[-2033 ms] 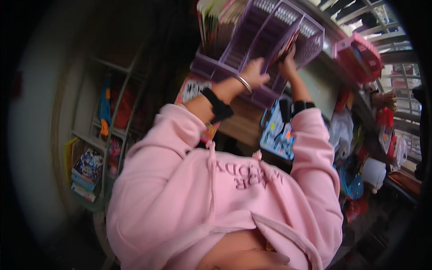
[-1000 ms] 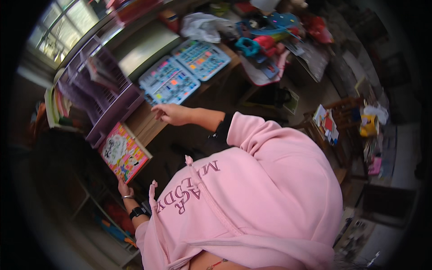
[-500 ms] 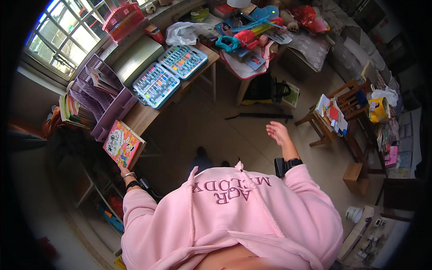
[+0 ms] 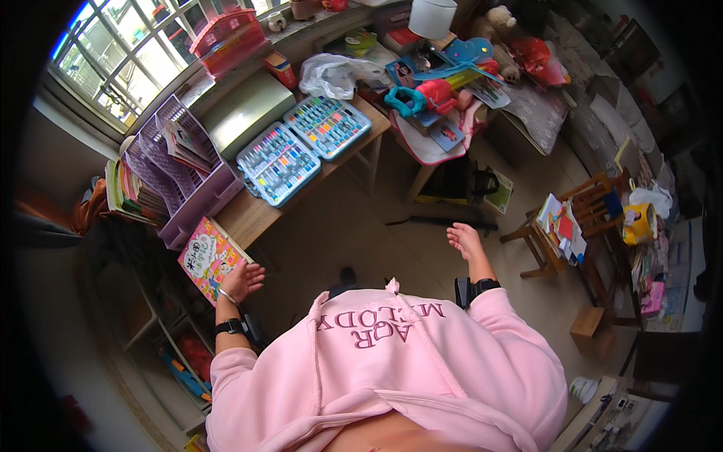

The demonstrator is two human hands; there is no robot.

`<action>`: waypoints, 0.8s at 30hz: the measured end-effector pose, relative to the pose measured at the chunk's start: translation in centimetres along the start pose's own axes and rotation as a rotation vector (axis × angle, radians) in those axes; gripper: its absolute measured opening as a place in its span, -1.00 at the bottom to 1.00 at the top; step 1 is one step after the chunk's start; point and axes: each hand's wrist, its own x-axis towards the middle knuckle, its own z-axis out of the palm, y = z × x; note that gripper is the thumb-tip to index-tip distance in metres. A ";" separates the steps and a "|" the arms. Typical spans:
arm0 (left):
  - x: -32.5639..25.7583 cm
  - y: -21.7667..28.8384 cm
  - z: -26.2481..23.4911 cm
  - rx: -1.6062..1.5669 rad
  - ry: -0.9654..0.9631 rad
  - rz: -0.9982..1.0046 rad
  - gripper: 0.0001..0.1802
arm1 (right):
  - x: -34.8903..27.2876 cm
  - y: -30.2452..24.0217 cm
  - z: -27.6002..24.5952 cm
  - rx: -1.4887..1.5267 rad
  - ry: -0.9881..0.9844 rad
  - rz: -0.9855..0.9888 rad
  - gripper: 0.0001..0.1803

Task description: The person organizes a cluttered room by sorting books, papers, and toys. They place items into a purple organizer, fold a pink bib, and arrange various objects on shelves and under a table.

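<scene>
My left hand (image 4: 242, 280) is beside a pink illustrated book (image 4: 203, 258) that lies at the near left corner of the wooden desk (image 4: 265, 218). Its fingers are apart with nothing in them, and the hand covers the book's lower right corner; whether it touches the cover I cannot tell. Over the floor on the right, my right hand (image 4: 465, 241) hangs open and holds nothing. Beyond the book stands a purple file rack (image 4: 197, 192) with books in its slots. An opened blue marker case (image 4: 279, 162), full of coloured markers, rests on the desk to its right.
A white plastic bag (image 4: 339, 74) and a grey-green box (image 4: 252, 111) sit behind the markers. Toys and papers cover a second table (image 4: 425, 151). A wooden chair (image 4: 587, 196) holding papers stands on the right, with a cardboard box (image 4: 591, 331) nearer me. Open shelves (image 4: 154, 320) are at my left.
My left hand has come off the book's near edge, moving up and right with its fingers opening. The book stays on the desk corner. The view has shifted slightly; my right hand remains raised.
</scene>
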 end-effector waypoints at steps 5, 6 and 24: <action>1.1 10.9 6.2 0.251 -0.087 0.209 -0.59 | 4.5 -8.4 11.6 -0.323 -0.217 -0.264 -0.42; 1.7 12.9 7.6 0.269 -0.096 0.247 -0.62 | 5.1 -10.1 14.1 -0.393 -0.248 -0.379 -0.34; 28.7 36.4 29.2 -0.061 -0.080 0.106 0.02 | 35.8 -36.8 40.8 -1.312 0.099 -0.707 0.04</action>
